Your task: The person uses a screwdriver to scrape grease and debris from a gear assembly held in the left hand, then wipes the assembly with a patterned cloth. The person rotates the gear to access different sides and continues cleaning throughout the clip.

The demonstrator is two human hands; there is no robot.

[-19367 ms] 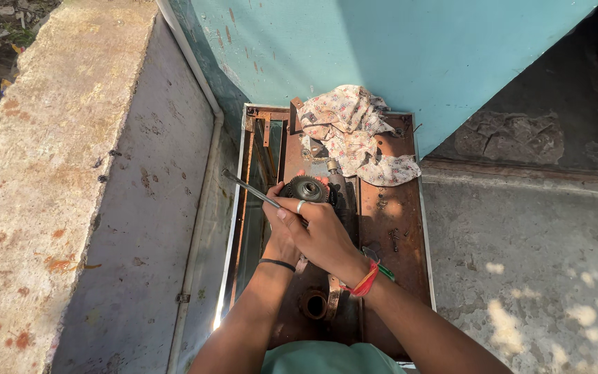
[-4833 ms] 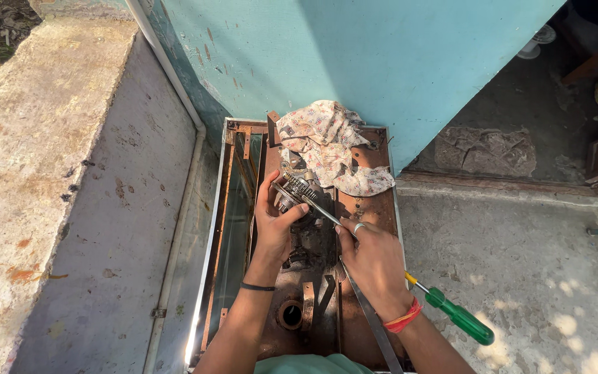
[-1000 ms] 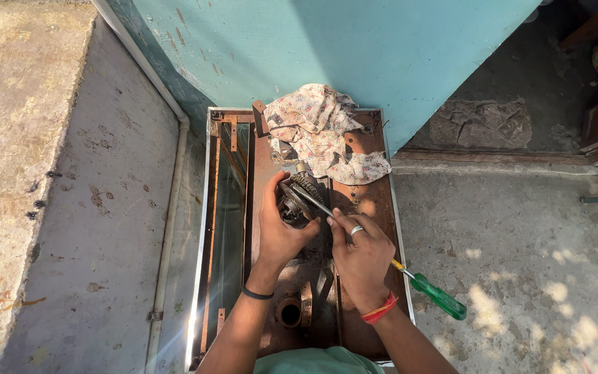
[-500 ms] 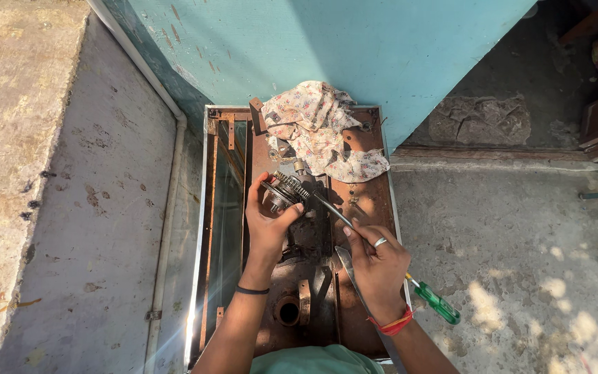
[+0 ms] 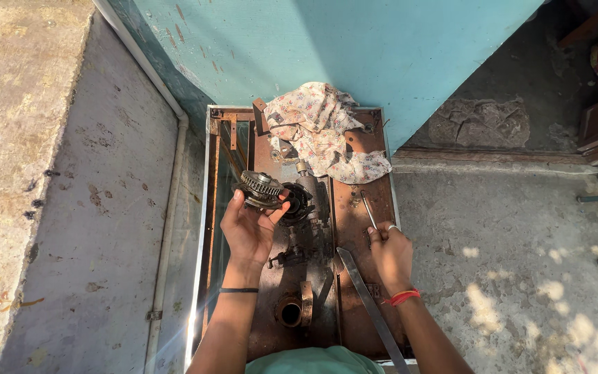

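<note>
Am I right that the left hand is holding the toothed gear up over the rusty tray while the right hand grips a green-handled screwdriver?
Not quite. In the head view the left hand does hold the toothed gear over the rusty tray, but the right hand grips a thin metal rod, not a green-handled screwdriver.

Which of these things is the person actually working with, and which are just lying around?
In use:
left hand
round toothed metal gear
right hand
thin metal tool
rusty machine body

Lying about:
crumpled floral cloth
long flat metal bar
</note>
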